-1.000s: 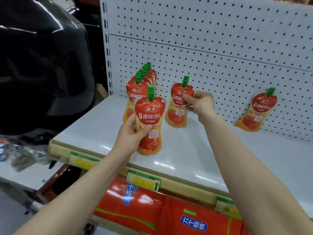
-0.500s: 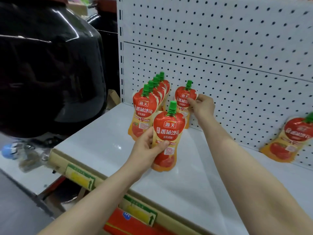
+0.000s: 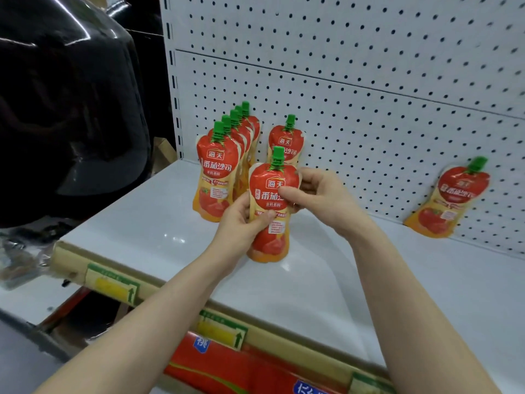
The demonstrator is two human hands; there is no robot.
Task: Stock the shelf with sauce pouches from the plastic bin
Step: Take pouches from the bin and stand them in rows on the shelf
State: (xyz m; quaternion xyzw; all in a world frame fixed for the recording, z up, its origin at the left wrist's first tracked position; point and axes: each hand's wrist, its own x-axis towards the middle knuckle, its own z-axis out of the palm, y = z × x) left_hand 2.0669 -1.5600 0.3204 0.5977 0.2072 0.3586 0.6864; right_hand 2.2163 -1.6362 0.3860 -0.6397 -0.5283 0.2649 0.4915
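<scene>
Pouch [image 3: 271, 206] in both my hands, held upright in front of the shelf [image 3: 159, 223], its base just above or barely touching the white surface, can't tell which. Left hand [image 3: 244, 223] wraps the lower left side, thumb across the label; right hand [image 3: 315, 194] pinches the upper right edge, thumb on the front and fingers behind. Directly behind it one pouch [image 3: 285, 140] stands alone against the pegboard [image 3: 369, 109], and to the left a full row [image 3: 227, 155] runs front to back, green caps lined up. Another pouch [image 3: 451, 200] leans tilted on the pegboard well off to the right. Plastic bin not in view. Step in hand, as I judge it: start the second row by setting this pouch right in front of the lone one. To do it well I should square the label forward, press the gusset flat onto the shelf so it stands on its own, slide it back until it touches the one behind, and keep it parallel to the left row without bumping it. Release the top pinch last; these soft pouches likely tip if let go while leaning. Leaning one on the right probably needs straightening later.
</scene>
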